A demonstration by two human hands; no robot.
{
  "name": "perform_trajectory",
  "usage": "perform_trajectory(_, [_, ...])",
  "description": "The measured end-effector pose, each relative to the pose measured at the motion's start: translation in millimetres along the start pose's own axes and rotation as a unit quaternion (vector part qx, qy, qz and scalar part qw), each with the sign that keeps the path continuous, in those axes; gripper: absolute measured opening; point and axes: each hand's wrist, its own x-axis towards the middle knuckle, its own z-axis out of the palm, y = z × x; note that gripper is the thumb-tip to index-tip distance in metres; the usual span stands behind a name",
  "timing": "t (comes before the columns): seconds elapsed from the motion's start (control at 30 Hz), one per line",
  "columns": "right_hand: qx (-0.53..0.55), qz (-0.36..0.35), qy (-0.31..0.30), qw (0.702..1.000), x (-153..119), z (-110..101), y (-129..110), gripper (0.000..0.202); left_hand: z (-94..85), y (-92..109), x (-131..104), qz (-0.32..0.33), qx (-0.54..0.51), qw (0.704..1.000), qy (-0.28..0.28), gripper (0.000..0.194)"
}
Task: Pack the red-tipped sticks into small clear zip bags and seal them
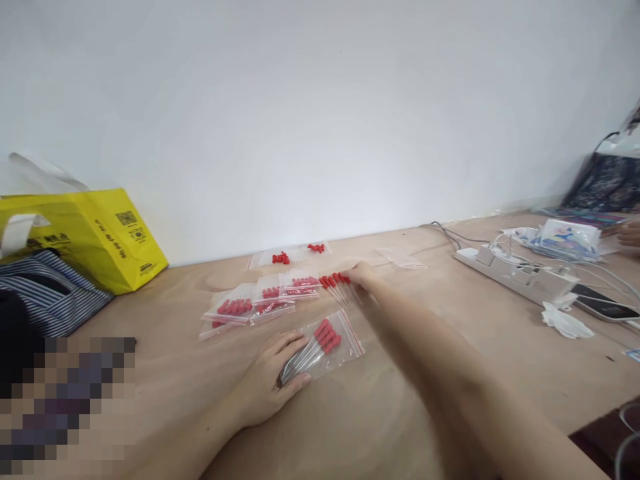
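My left hand (273, 377) is closed round the lower end of a clear zip bag (345, 339), which lies tilted on the table. Inside it are several thin metal tools with red handles (327, 337); their exact kind is not clear. My right hand (361, 273) reaches farther out, its fingers closed at the right end of a loose row of red-handled metal tools (334, 280). The fingertips touch the last handle and are partly hidden. To the left of the row, filled zip bags (235, 307) overlap one another.
Behind the row lie more red-tipped pieces (281, 258) on clear plastic and a flat zip bag (400, 257). A yellow bag (107, 233) and striped cloth (65, 293) stand left. At right are a power strip (520, 277), phone (605, 303), tissue (567, 322) and another person's hand (630, 235).
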Motion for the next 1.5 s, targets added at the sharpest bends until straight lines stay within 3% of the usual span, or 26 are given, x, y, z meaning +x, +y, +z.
perform_trajectory(0.17, [0.008,0.048,0.002,0.999,14,8,-7,0.02,-0.7,1,0,0.0,0.006,1.0,-0.005,0.044])
perform_trajectory(0.3, [0.078,0.042,0.011,0.996,5,-6,-4,0.016,-2.9,4,1,-0.002,0.002,1.0,-0.004,0.043])
perform_trajectory(0.53, [0.261,-0.055,0.051,0.963,-51,-45,26,0.02,-1.9,6,3,-0.001,0.006,1.0,-0.008,0.044])
perform_trajectory(0.63, [0.361,-0.08,0.036,0.928,-78,-43,44,0.024,-2.8,6,3,-0.002,0.008,1.0,-0.01,0.044])
perform_trajectory(0.77, [0.415,-0.039,0.029,0.909,-99,-29,57,0.022,-2.7,4,3,-0.004,0.012,1.0,-0.007,0.045])
perform_trajectory(0.93, [0.429,-0.037,-0.005,0.903,-112,-19,54,0.025,-0.5,1,2,0.002,0.008,1.0,0.002,0.045])
perform_trajectory(1.2, [0.451,-0.012,-0.058,0.89,-127,-22,45,0.016,-2.0,2,3,0.0,0.017,1.0,-0.006,0.044])
perform_trajectory(1.33, [0.42,-0.002,-0.112,0.901,-131,-24,44,0.019,-1.6,1,3,0.005,0.008,1.0,0.002,0.044])
perform_trajectory(1.5, [0.291,-0.066,-0.228,0.927,-134,-27,47,0.031,-2.1,3,3,0.004,-0.001,1.0,0.011,0.043])
